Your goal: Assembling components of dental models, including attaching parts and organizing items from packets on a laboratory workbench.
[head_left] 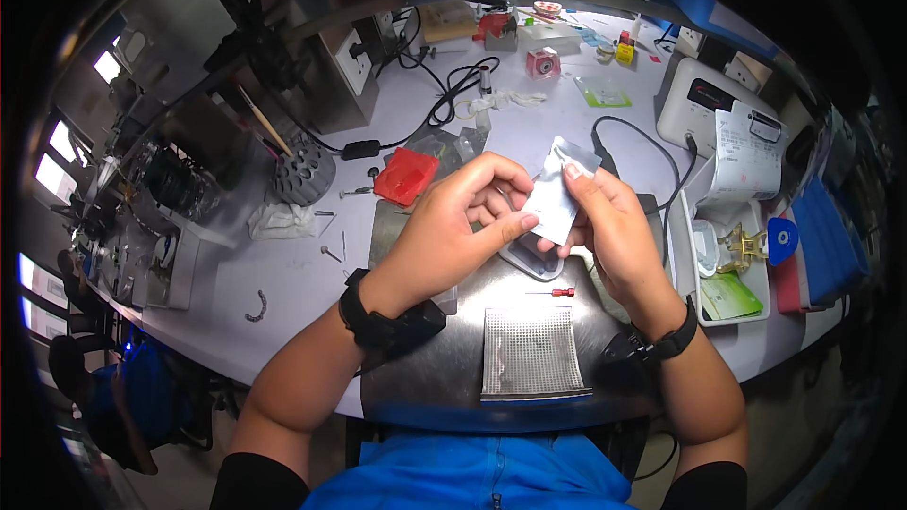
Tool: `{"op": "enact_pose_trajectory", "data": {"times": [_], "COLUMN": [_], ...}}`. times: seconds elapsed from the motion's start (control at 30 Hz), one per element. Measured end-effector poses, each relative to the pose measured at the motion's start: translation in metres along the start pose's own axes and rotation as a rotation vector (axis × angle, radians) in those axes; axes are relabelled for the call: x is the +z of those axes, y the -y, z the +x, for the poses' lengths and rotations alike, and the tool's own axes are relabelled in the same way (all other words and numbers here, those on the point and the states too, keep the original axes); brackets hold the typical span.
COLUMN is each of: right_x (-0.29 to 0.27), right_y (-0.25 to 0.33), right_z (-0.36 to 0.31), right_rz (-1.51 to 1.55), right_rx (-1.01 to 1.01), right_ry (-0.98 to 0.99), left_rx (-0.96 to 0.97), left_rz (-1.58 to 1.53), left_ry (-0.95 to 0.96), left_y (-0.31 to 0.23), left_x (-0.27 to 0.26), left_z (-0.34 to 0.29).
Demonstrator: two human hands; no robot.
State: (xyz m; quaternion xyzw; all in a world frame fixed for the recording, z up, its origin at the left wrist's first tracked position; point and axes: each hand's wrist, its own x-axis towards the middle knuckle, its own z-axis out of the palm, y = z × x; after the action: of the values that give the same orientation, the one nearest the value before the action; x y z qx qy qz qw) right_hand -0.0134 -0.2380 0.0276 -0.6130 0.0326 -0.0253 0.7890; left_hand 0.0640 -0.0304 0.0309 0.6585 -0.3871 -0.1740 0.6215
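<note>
Several small parts, far left: a curved metal strip point(257, 307) lies on the white table, with thin pins point(331, 253) farther right.
Holder: a round grey block point(305, 173) stands behind a crumpled tissue point(282, 221), a stick leaning up out of it.
Red packet: it point(406, 177) lies just beyond the left wrist, well apart from the pouch.
Left hand: the fingers point(470, 203) are loosely curled, the thumb tip at the pouch's left edge; whether they pinch it, I cannot tell.
Clear dish: it point(539, 266) sits on the metal plate point(406, 387), partly hidden below the hands.
Mesh sheet: it point(532, 351) lies flat on the plate, nearest the body.
Pouch: the silver pouch point(556, 200) is up between both hands, tilted, above the dish.
Screwdriver: the red-handled driver point(563, 293) lies between dish and mesh.
Right hand: the thumb point(609, 212) presses the pouch's face, with fingers behind, a firm-looking hold.
Good handling: probably best to let the right hand anchor the pouch, use the left at the edge only, and stay over the plate so anything small lands there.
Far right: a white bin point(687, 255) holds a green packet point(733, 295), clear of the right wrist.
</note>
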Motion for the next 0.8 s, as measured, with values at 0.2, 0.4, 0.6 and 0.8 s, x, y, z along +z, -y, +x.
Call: {"op": "enact_pose_trajectory", "data": {"times": [0.2, 0.4, 0.6, 0.8], "right_x": [0.003, 0.0, -0.001, -0.003], "right_y": [0.001, -0.007, -0.006, -0.001], "right_z": [-0.001, 0.002, 0.003, 0.003], "right_rz": [0.053, 0.089, 0.11, 0.064], "right_rx": [-0.006, -0.061, -0.088, -0.094], "right_ry": [0.064, 0.106, 0.032, 0.013], "left_rx": [-0.024, -0.014, 0.048, 0.039], "left_rz": [-0.107, -0.144, -0.099, -0.135], "left_ry": [-0.118, -0.146, -0.219, -0.201], "left_y": [-0.003, -0.002, 0.0, 0.0], "left_x": [0.015, 0.019, 0.019, 0.017], "left_z": [-0.003, -0.005, -0.005, -0.004]}}
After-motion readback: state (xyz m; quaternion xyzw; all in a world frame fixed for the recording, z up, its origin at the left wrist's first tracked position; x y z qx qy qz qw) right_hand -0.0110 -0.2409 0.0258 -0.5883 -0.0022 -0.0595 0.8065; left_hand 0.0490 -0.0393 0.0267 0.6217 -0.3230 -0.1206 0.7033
